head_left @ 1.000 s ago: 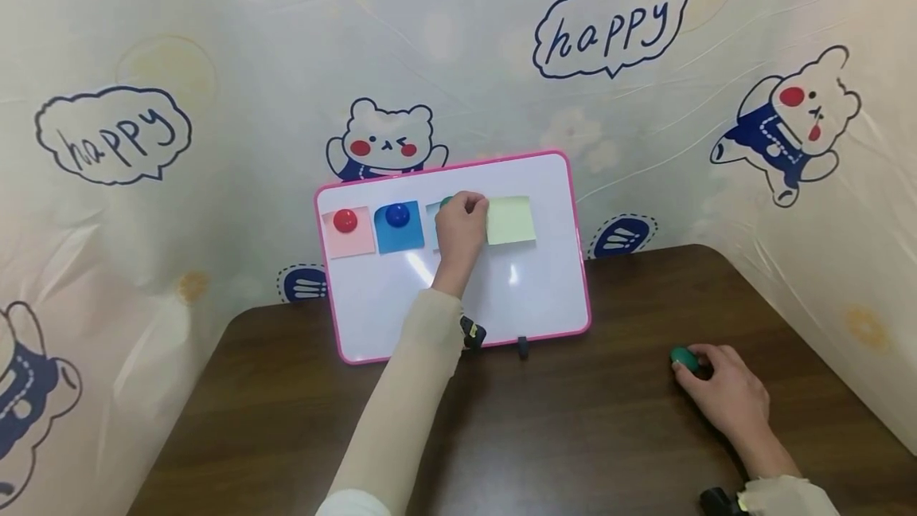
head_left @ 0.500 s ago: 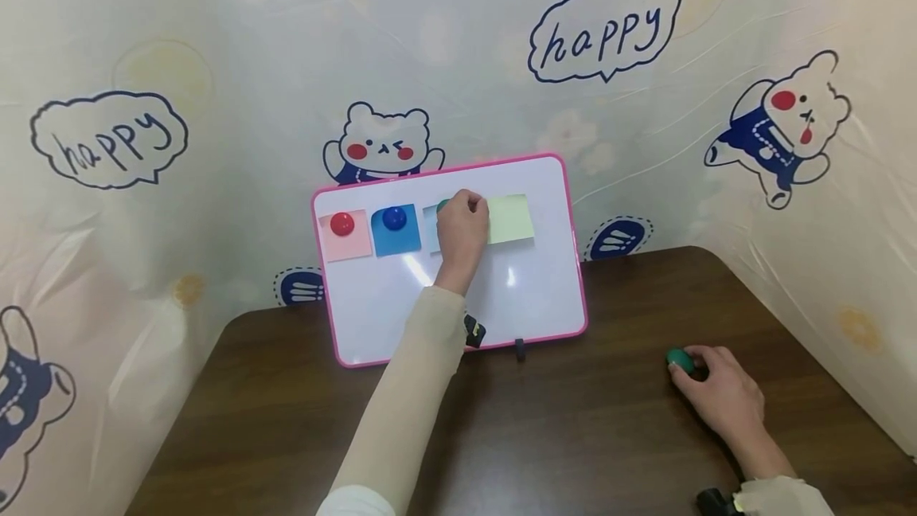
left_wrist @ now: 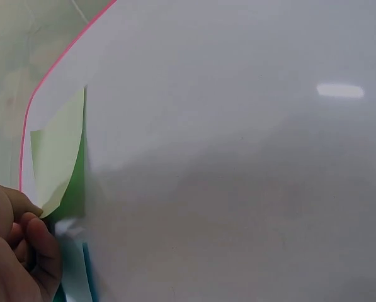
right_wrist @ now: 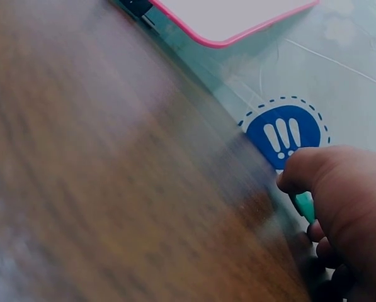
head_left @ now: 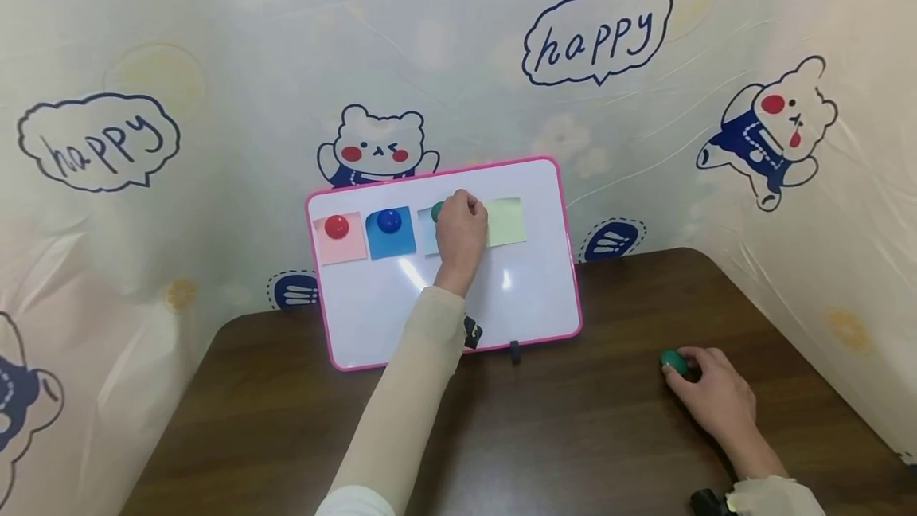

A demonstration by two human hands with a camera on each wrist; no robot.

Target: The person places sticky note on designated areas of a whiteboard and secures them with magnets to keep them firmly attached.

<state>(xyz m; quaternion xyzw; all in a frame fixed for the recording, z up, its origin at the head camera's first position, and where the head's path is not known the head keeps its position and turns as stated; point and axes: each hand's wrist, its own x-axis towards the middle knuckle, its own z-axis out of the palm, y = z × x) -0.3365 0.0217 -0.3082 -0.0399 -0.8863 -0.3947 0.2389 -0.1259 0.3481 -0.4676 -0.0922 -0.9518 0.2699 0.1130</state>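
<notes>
My left hand (head_left: 462, 239) is raised to a pink-framed whiteboard (head_left: 501, 301). Its thumb and finger pinch the edge of a light green sticky note (head_left: 507, 223); in the left wrist view this sticky note (left_wrist: 60, 154) bends away from the board. Beside that hand, a light blue sticky note (head_left: 427, 237) under a green magnet (head_left: 438, 213) is partly hidden. Farther left are a pink note (head_left: 344, 252) with a red magnet (head_left: 337, 227) and a blue note (head_left: 401, 247) with a blue magnet (head_left: 389, 220). Low at the right, my right hand (head_left: 716, 395) pinches another green round magnet (head_left: 673, 361).
The whiteboard leans at the back of a dark wooden table (head_left: 573, 420), with a small black foot (head_left: 515, 352) at its lower edge. A printed curtain (head_left: 473, 126) with bears and "happy" bubbles hangs behind and at both sides.
The whole head view has shifted slightly left and down. Both hands keep nearly the same places, the left at the light green note and the right on the green magnet.
</notes>
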